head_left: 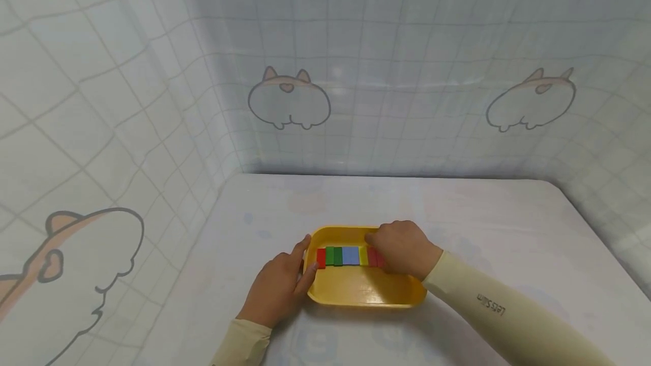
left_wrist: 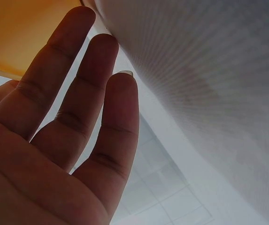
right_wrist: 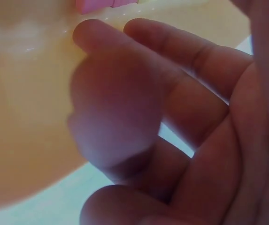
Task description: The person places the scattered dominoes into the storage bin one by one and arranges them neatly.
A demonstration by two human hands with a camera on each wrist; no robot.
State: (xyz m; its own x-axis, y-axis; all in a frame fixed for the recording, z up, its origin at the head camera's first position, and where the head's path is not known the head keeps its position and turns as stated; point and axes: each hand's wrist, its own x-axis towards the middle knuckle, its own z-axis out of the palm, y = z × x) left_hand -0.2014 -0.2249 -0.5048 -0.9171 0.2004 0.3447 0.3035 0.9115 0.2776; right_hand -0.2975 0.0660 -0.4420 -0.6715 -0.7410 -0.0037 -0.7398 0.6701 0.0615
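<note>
A yellow tray (head_left: pixel 368 292) lies on the table with a row of small coloured tiles (head_left: pixel 351 256) across it: red, green, blue, yellow and pinkish red. My left hand (head_left: pixel 277 287) grips the tray's left side. Its thumb reaches over the wall to the red tile (head_left: pixel 321 258), while the other fingers (left_wrist: pixel 120 108) stay outside. Reaching into the tray from the right, my right hand (head_left: pixel 404 247) covers the row's right end. In the right wrist view its bent fingers are close below a pink tile (right_wrist: pixel 93 5); I cannot tell whether they hold one.
The table (head_left: pixel 264 202) has a pale printed cover, and its back edge meets a white gridded curtain (head_left: pixel 396 117) with cartoon animals. More of the curtain hangs at the left and right sides. A light sleeve (head_left: pixel 508 309) covers the right forearm.
</note>
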